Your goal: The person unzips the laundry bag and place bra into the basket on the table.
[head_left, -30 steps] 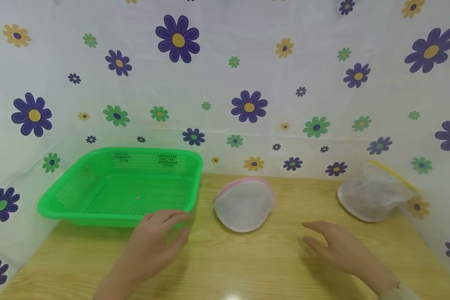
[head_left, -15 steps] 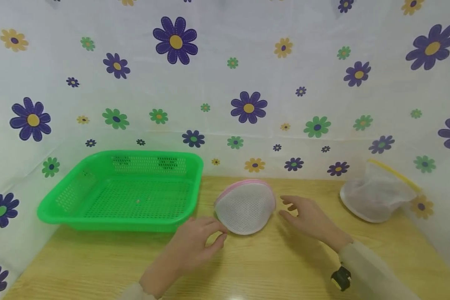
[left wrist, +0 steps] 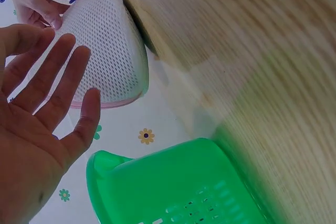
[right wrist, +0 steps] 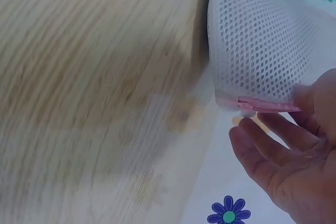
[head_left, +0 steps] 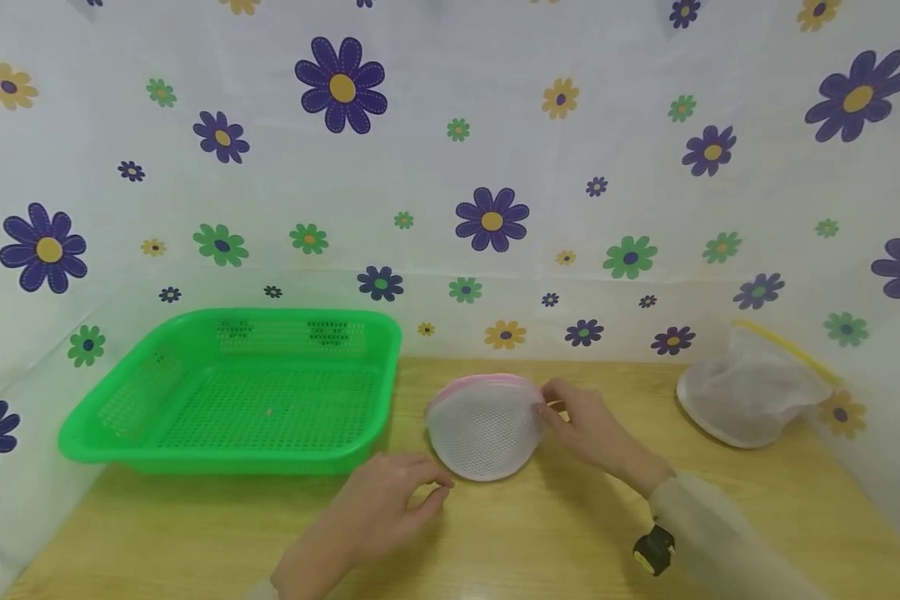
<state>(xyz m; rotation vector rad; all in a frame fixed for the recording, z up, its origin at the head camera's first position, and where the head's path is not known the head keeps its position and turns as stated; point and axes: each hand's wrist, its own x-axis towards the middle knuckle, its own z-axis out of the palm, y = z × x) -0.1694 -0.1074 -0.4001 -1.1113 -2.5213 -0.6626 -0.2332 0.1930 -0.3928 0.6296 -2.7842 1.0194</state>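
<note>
A white mesh laundry bag [head_left: 486, 433] with a pink zipper edge stands at the middle of the table. My right hand [head_left: 596, 429] pinches its right edge by the zipper. In the right wrist view, the thumb lies on the mesh and fingers reach behind the pink zipper [right wrist: 268, 105]. Near the bag's lower left side is my left hand [head_left: 390, 504], holding nothing. Its fingers [left wrist: 58, 87] are spread and relaxed in the left wrist view, apart from the bag.
A green plastic basket [head_left: 225, 462] with perforated walls stands on the left of the wooden table [head_left: 510, 542]. At the far right sits another white mesh bag [head_left: 750, 396] with a yellow edge. Flower-printed sheeting [head_left: 412, 167] encloses the back and sides.
My right hand has moved left to the mesh laundry bag and taken hold of its right edge. My left hand has come rightward, close to the bag. The bag's top edge has tipped slightly.
</note>
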